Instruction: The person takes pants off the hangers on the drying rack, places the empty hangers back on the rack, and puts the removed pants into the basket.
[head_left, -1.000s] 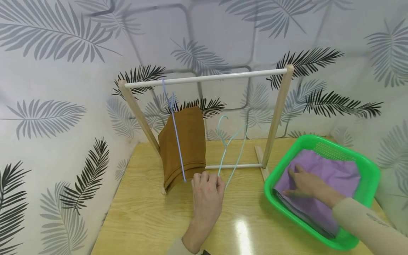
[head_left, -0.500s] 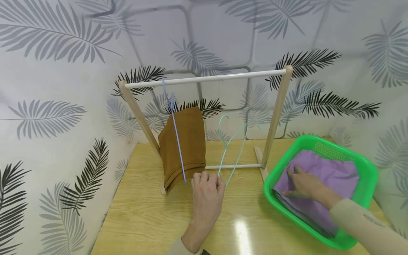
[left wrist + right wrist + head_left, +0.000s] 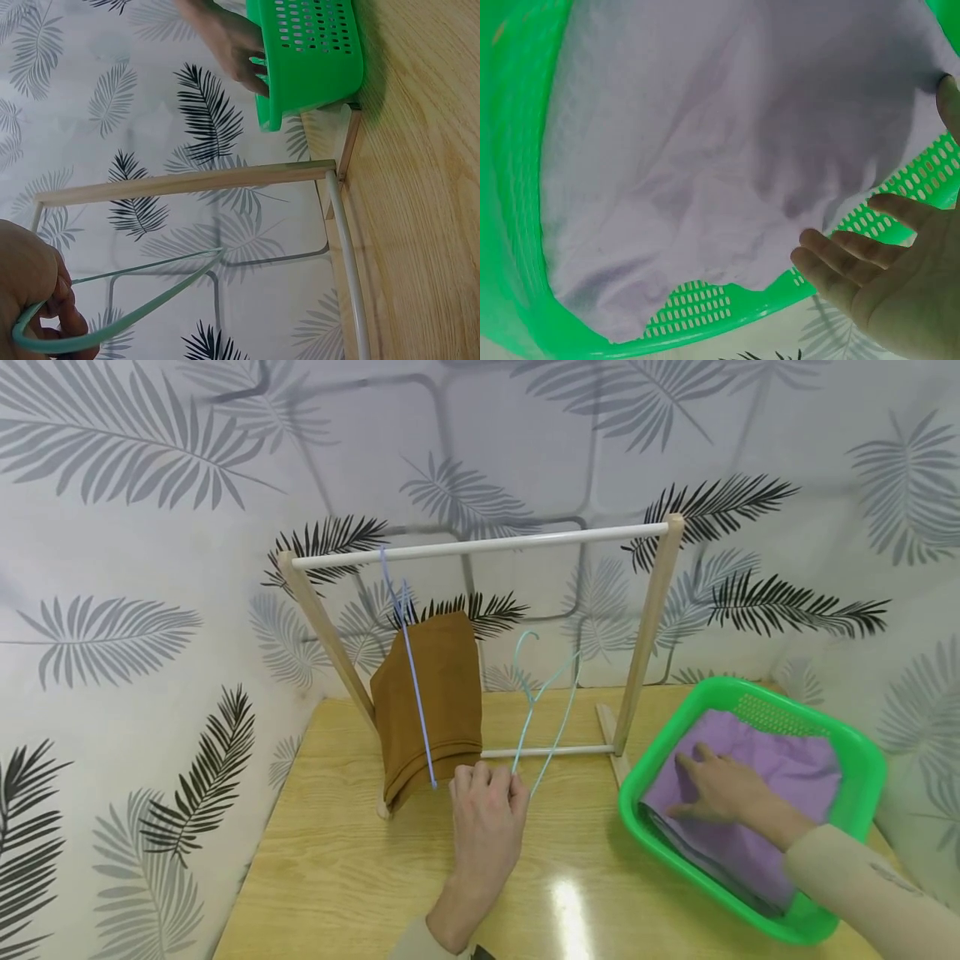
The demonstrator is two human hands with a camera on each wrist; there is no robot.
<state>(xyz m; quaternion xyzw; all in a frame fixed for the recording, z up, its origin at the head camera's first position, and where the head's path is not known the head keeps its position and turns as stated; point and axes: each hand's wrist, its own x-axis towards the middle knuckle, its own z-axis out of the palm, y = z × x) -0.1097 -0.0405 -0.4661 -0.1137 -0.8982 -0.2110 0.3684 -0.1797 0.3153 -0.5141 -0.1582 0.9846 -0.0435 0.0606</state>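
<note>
With curled fingers, my left hand grips a pale teal clothes hanger by its lower part, in front of the rack; the hook points up. My right hand is inside the green basket over a folded purple cloth. Its fingers are spread and relaxed in the right wrist view, near the cloth's edge; I cannot tell whether they touch it. A dark grey cloth edge shows under the purple one.
A small wooden rack with a white top bar stands at the back of the wooden table. From its left end hangs a periwinkle hanger with a brown cloth. Leaf-patterned walls enclose the table.
The head view has shifted very slightly. Both hands, the teal hanger and the purple cloth have otherwise stayed nearly where they were.
</note>
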